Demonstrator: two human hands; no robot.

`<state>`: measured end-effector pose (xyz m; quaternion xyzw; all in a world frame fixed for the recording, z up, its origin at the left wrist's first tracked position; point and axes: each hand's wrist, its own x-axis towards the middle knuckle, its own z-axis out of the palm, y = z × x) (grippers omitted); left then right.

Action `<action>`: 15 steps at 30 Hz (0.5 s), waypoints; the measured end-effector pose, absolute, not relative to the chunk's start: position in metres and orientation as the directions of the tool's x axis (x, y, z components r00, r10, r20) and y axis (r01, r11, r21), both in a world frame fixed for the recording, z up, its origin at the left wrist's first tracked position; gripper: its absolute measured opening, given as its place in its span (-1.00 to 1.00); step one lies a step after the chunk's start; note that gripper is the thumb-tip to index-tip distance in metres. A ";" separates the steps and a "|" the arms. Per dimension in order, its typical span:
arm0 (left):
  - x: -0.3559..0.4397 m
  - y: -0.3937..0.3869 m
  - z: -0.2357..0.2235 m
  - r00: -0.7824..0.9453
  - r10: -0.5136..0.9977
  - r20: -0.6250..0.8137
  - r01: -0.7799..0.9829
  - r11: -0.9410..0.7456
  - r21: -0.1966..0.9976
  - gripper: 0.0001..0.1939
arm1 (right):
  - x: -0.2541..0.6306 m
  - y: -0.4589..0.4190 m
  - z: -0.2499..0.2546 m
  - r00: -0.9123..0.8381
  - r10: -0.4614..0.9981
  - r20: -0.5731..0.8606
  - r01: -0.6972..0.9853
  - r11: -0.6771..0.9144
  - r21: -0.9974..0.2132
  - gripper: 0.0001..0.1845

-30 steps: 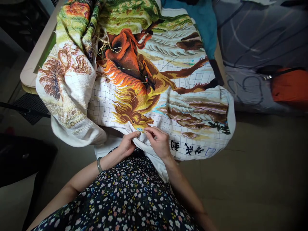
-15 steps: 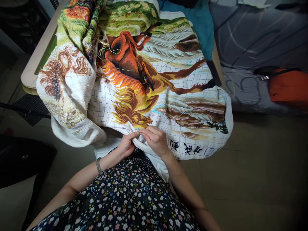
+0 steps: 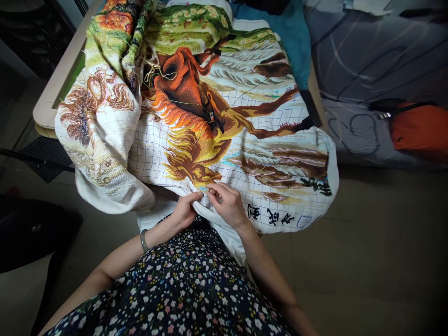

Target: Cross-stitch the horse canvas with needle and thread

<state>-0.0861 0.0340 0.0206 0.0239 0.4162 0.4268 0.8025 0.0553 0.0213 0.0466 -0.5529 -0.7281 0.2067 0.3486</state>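
Observation:
A large cross-stitch cloth (image 3: pixel 149 158) with a blue grid lies over the table edge and hangs down to my lap. It shows a stitched horse (image 3: pixel 194 144) in orange, yellow and brown. My left hand (image 3: pixel 185 211) is closed on the cloth's near edge, thumb on top and fingers underneath. Just right of it, my right hand (image 3: pixel 229 204) is pinched above the cloth, beside a small light-blue stitched patch (image 3: pixel 203 189). Whatever its fingertips hold is too small to make out. Loose yellowish threads (image 3: pixel 154 72) lie across the upper part.
The rolled part of the cloth (image 3: pixel 105 126) bulges at the left over the pale table edge (image 3: pixel 45 105). To the right stands a grey patterned sofa (image 3: pixel 350 60) with an orange bag (image 3: pixel 418 126). Teal fabric (image 3: pixel 297 42) lies beneath the cloth's far side.
My right hand has shifted slightly right, its fingertips now apart from my left thumb, so the light-blue patch shows more. My left hand keeps its hold on the cloth.

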 end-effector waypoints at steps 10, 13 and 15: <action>-0.086 0.034 0.021 0.250 0.711 -0.657 -0.664 0.620 0.419 -0.65 | 0.052 0.027 0.049 -0.206 0.920 0.334 0.678 0.380 -0.630 -0.76; -0.085 0.036 0.025 0.251 0.738 -0.626 -0.678 0.596 0.431 -0.53 | 0.050 0.026 0.053 -0.013 0.968 0.250 0.377 0.237 -0.896 -0.79; -0.085 0.036 0.028 0.253 0.743 -0.619 -0.681 0.591 0.431 -0.44 | 0.053 0.025 0.060 0.065 0.993 0.094 0.081 0.089 -0.993 -0.77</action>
